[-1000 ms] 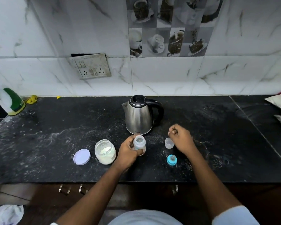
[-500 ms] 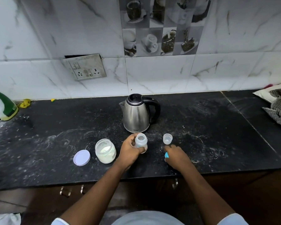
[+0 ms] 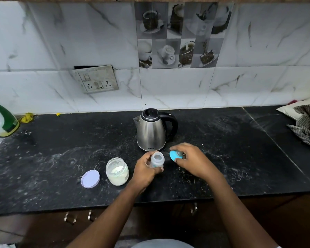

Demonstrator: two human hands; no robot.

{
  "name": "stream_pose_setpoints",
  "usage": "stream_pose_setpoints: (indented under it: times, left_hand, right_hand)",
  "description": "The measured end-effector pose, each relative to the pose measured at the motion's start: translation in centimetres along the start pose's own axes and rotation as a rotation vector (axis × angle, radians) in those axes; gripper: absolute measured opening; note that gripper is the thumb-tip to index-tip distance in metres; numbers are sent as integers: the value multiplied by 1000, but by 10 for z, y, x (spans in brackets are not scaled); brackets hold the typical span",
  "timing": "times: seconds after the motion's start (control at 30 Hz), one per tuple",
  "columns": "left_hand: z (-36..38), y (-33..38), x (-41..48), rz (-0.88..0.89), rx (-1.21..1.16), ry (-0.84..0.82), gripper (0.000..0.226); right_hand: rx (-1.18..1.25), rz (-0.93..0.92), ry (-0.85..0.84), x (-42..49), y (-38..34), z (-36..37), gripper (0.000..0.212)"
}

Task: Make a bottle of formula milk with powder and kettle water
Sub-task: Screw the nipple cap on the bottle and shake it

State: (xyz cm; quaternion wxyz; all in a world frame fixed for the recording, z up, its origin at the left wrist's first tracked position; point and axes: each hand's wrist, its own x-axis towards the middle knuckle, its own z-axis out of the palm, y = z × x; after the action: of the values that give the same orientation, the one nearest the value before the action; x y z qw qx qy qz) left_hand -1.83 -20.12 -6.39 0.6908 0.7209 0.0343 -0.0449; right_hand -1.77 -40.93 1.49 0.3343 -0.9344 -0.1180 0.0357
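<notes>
1. The left hand [image 3: 145, 170] gripped the bottle [image 3: 157, 159], its fingers and thumb curled round the lower body. The bottle was upright with its mouth open, and its base was hidden by the fingers.
2. The right hand [image 3: 192, 162] pinched the blue cap [image 3: 174, 156] between thumb and fingers. The cap was tilted just right of the bottle's mouth, close to it but apart.
3. The kettle [image 3: 151, 131] stood on the counter [image 3: 240, 158] just behind both grips, with its lid down and its handle to the right.
4. The open jar [image 3: 117, 171], with white powder inside, stood just left of the left hand. Its lid [image 3: 90, 179] lay flat beyond it.
5. A checked cloth [image 3: 308, 126] lay far right of the right hand.
</notes>
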Motion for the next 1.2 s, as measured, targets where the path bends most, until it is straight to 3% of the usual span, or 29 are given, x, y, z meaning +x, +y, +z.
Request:
stream_pose_setpoints:
  times: [0.13, 0.43, 0.67, 0.8, 0.97, 1.1, 1.13, 1.2]
  left_hand:
    - [3, 8, -2, 22, -27, -32, 62]
    - [7, 21, -9, 53, -75, -92, 64]
    - [7, 25, -13, 54, -76, -84, 64]
    - [7, 28, -16, 67, -71, -77, 61]
    - [7, 31, -21, 64, -101, -83, 59]
    - [1, 34, -19, 62, -87, -62, 58]
    - [0, 35, -18, 59, -88, -55, 58]
    - [-2, 36, -17, 52, -92, -49, 58]
  right_hand:
    - [87, -131, -14, -1, -32, -23, 49]
    - [-144, -258, -185, 14, -51, -25, 47]
    - [-230, -204, -222, 24, -58, -27, 44]
    - [-322, -127, -165, 28, -66, -24, 26]
    - [-553, -48, -86, 25, -75, -20, 59]
    - [-400, 20, -3, 19, -67, -20, 78]
    - [-321, 16, 21, 17, -62, -19, 74]
    - [-113, -38, 7, 16, -53, -15, 47]
